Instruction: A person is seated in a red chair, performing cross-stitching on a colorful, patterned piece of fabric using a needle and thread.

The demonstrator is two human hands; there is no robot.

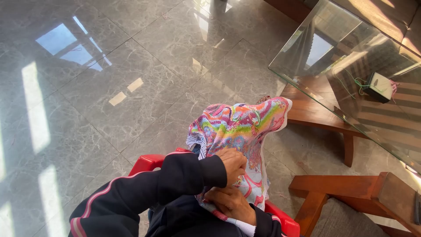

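Note:
A colourful cross-stitch cloth [239, 125], with pink, green, orange and blue patterns, drapes over my lap. My left hand [232, 163], in a dark sleeve with a pink stripe, rests fingers closed on top of the cloth. My right hand [230, 202] lies just below it, gripping the cloth's lower edge from underneath. Any needle or thread in the fingers is too small to see.
I sit on a red plastic chair [149, 163] over a glossy grey marble floor [109, 87]. A glass-topped wooden table [333, 66] stands at the right with a small dark box [379, 87] and green thread on it. A wooden chair frame [342, 188] is at lower right.

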